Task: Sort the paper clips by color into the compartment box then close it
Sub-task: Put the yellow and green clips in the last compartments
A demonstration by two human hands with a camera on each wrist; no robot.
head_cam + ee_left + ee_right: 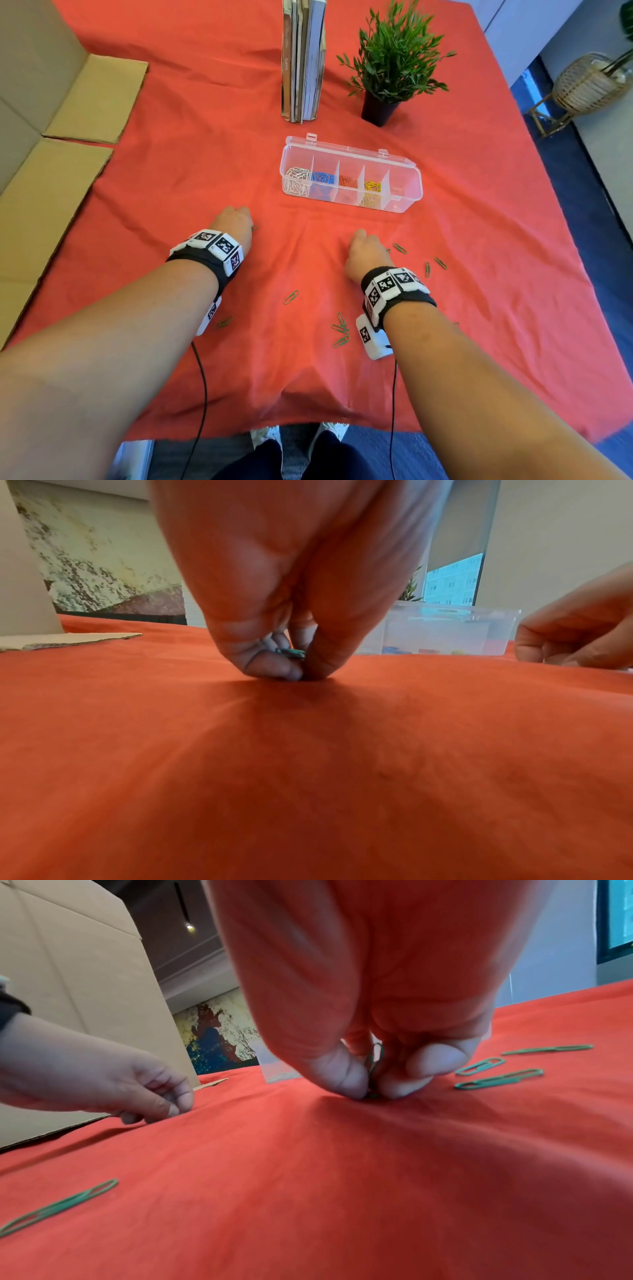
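A clear compartment box (407, 171) stands open on the red cloth, holding white, blue, red and yellow clips in separate sections; its rightmost section looks bare. Several green paper clips (291, 297) lie scattered near me. My left hand (236, 219) is down on the cloth left of the box, thumb and fingers pinching green clips (291, 653). My right hand (363, 250) is down below the box and pinches green clips (375, 1064) upright between thumb and fingers. More green clips (496, 1077) lie just to its right.
A cardboard box (51, 113) with open flaps covers the left side. Upright books (303, 58) and a potted plant (390, 68) stand behind the compartment box. The table's right edge (548, 192) drops to blue floor.
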